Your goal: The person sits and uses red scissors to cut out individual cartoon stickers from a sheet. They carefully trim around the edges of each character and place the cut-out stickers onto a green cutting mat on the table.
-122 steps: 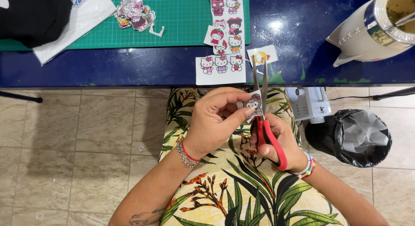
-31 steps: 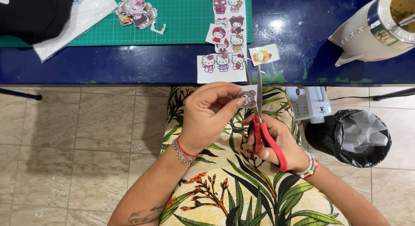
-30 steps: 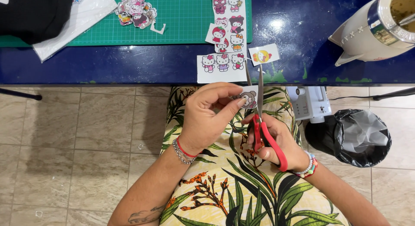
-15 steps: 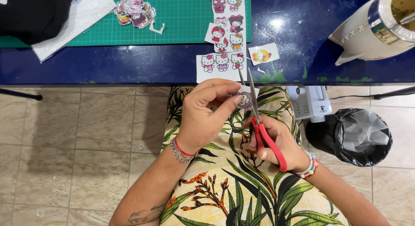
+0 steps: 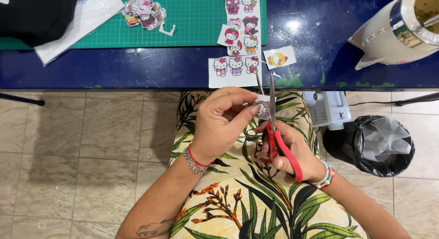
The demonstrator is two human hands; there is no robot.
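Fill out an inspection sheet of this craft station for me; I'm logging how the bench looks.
Surface: blue table with green cutting mat.
Job's things: red-handled scissors, small cartoon cutout, blades open around it.
Clutter: cut-out pile, sticker sheets, black cloth, white jug.
Grippers: left hand pinches the cutout; right hand works the scissors.
Cables: nothing seen.
Surroundings: tiled floor, black-lined bin.

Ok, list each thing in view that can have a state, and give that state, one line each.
scissors: blades open, held in the right hand
small cartoon cutout: pinched in the left hand, between the blades
strip of three stickers: uncut, flat at the table edge
yellow sticker piece: cut loose, flat on the blue table
pile of cutouts: heaped on the green mat
bin: open, lined with a black bag
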